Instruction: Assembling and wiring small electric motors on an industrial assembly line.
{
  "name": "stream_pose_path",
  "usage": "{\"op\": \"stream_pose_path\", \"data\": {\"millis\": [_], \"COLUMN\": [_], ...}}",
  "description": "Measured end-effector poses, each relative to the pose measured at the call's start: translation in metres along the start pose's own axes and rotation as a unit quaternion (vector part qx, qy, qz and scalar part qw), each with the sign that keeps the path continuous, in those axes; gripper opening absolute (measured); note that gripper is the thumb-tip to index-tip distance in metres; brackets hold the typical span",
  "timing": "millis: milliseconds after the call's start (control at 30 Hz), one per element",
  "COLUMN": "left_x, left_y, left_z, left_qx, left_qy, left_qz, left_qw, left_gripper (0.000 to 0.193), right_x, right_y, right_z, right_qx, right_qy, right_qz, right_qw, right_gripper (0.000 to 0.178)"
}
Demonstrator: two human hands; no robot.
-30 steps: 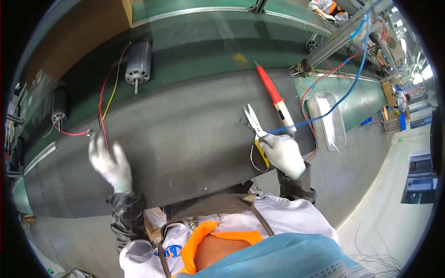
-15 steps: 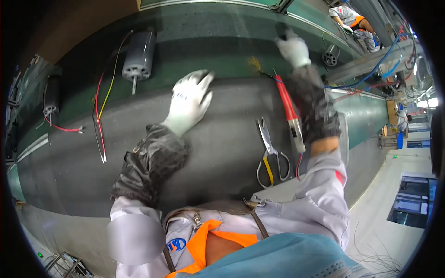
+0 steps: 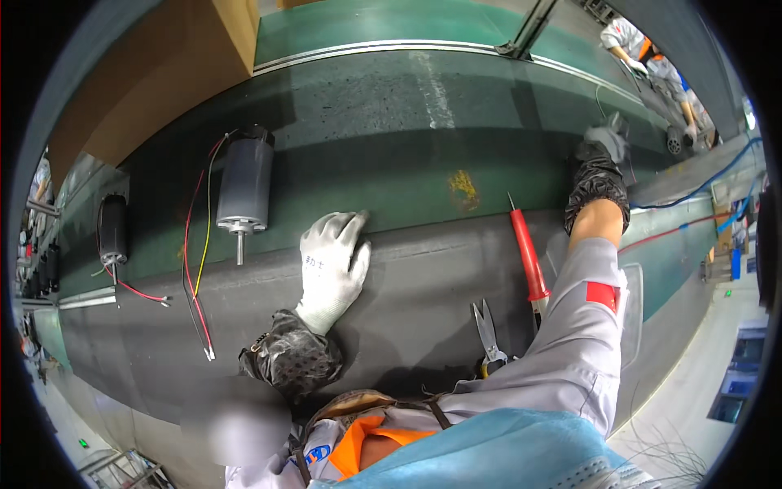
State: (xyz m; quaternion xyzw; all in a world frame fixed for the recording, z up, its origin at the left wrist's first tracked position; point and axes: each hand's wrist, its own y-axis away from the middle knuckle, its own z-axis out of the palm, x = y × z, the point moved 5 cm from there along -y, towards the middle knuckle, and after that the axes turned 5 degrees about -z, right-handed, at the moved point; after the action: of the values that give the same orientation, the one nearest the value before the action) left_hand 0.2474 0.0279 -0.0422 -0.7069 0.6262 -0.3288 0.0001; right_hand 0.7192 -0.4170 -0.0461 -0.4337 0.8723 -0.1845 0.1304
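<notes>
My left hand [image 3: 332,265], in a white glove, rests palm down on the edge of the dark grey mat [image 3: 423,281], fingers stretched and holding nothing. To its left stands a large grey motor [image 3: 244,183] with its shaft toward me; its red, yellow and black wires [image 3: 195,277] trail over the mat. Stretched far out to the right, my gloved right hand [image 3: 607,140] covers the spot of a grey motor. Its fingers are blurred and largely hidden, so the grip is unclear. Between my arms lie a red-handled soldering iron [image 3: 530,257] and scissors [image 3: 487,334], partly behind my right sleeve.
A smaller black motor [image 3: 113,232] with a red wire sits at the far left. A cardboard box [image 3: 155,81] stands behind on the green surface [image 3: 358,106]. Another motor [image 3: 674,140] lies beyond my right hand, near a co-worker [image 3: 631,45]. A blue cable [image 3: 692,191] runs at the right.
The view has shifted, so the motors and tools appear lower. My right hand has reached farther right, onto the motor there. My left hand stays on the mat's edge.
</notes>
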Motion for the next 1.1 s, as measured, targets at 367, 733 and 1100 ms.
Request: {"op": "stream_pose_path", "data": {"millis": [367,733,1100], "left_x": [0.002,0.008,0.031], "left_y": [0.0,0.004,0.048], "left_z": [0.012,0.021,-0.02], "left_qx": [0.029,0.033,0.11], "left_qy": [-0.008,-0.071,0.131], "left_qz": [-0.003,-0.031,-0.04], "left_qw": [1.0,0.996,0.984], "left_gripper": [0.041,0.043,0.053], "right_x": [-0.083,-0.119,0.148], "right_y": [-0.06,0.11,0.465], "right_z": [0.112,0.041,-0.276], "right_qx": [-0.118,-0.073,-0.58], "right_qy": [0.007,-0.343,-0.439], "right_qz": [-0.453,-0.311,-0.405], "right_qw": [0.884,0.883,0.553], "right_gripper": [0.035,0.056,0.083]}}
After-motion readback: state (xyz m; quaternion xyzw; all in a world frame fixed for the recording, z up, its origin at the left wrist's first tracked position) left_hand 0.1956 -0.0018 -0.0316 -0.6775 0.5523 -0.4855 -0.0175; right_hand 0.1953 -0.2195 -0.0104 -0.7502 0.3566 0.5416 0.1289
